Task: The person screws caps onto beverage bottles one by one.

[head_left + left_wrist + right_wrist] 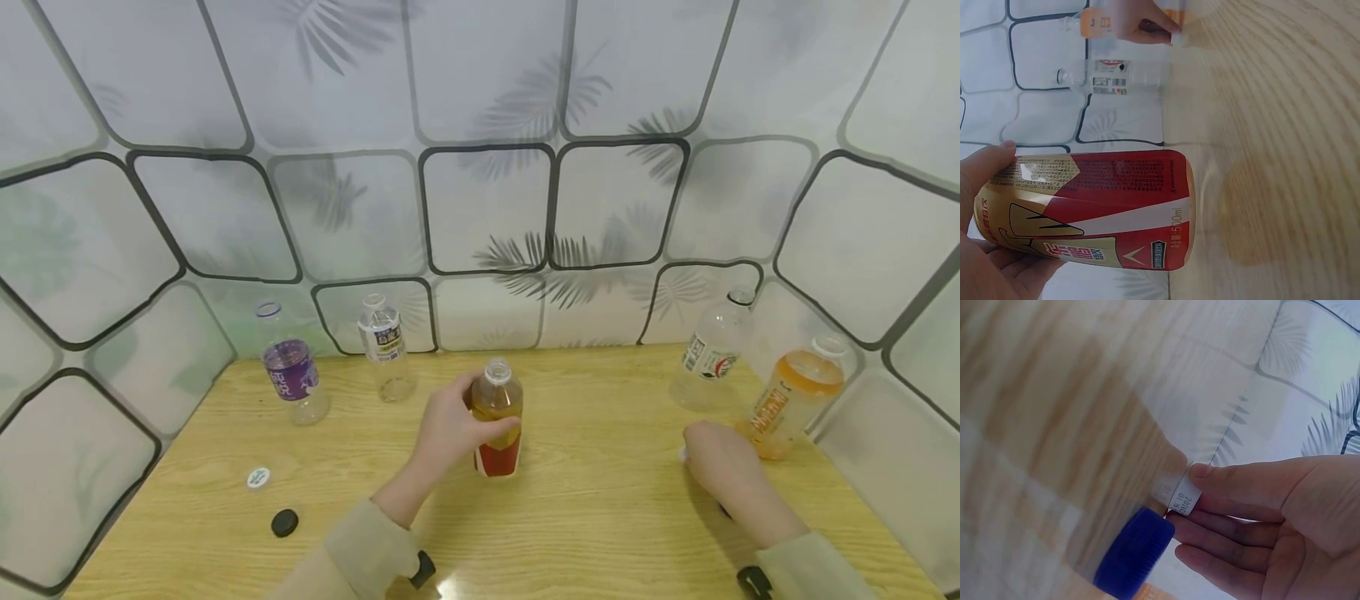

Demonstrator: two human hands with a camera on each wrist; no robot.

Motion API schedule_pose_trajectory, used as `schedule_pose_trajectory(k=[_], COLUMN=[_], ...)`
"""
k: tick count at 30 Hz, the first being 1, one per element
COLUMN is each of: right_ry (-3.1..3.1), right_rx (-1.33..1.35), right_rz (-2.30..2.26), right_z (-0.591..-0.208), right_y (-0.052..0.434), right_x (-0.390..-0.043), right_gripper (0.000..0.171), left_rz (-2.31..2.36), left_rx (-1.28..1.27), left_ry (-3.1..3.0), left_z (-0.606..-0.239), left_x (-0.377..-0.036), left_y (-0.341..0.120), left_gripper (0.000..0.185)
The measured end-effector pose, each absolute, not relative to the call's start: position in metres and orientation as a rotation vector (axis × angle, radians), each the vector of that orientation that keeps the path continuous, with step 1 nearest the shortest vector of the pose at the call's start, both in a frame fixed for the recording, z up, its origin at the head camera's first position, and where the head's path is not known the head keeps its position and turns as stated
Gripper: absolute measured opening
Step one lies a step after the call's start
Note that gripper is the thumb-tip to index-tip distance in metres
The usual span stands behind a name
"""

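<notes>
My left hand (453,425) grips a bottle (498,454) of amber drink around its upper part. The bottle is upright and uncapped, with a red and gold label that fills much of the left wrist view. A shadow or reflection lies just below its base. On the right, my right hand (723,467) pinches a small white cap (1185,495) between thumb and fingers at the tabletop. Printed characters show on the cap's side. Close by the fingertips lies a dark blue cap (1135,553), mostly hidden by the hand in the head view.
An uncapped orange-labelled bottle (798,400) and a clear bottle (708,358) stand at the right. Back left are a purple-labelled bottle (291,371) and another clear bottle (386,346). A white cap (258,477) and a black cap (284,522) lie on the wooden table (585,517).
</notes>
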State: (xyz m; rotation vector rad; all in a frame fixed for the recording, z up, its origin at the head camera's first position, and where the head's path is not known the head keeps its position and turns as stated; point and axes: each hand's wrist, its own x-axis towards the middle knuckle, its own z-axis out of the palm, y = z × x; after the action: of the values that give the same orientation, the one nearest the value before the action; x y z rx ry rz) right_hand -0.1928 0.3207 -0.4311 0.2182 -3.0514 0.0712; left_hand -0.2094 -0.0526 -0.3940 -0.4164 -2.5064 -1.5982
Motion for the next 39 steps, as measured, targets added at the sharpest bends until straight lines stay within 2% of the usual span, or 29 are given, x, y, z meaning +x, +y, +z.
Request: schedule_pose_trajectory(k=[16,39], right_ry=[-3.048,-3.068], right_rx=[0.208,0.205], right_rz=[0.058,0.054], right_z=[-0.429,-0.428], right_y=[0.319,0.319], right_x=[-0.193,-0.193], right_gripper=[0.018,0.016], left_rz=[-1.683,-1.547], left_rx=[-0.455,-0.469], left_ry=[-2.482,-2.589], left_z=[-0.405,-0.405], left_x=[-0.207,-0.205], left_y=[-0.045,-0.044], left_gripper=[0.069,0.069])
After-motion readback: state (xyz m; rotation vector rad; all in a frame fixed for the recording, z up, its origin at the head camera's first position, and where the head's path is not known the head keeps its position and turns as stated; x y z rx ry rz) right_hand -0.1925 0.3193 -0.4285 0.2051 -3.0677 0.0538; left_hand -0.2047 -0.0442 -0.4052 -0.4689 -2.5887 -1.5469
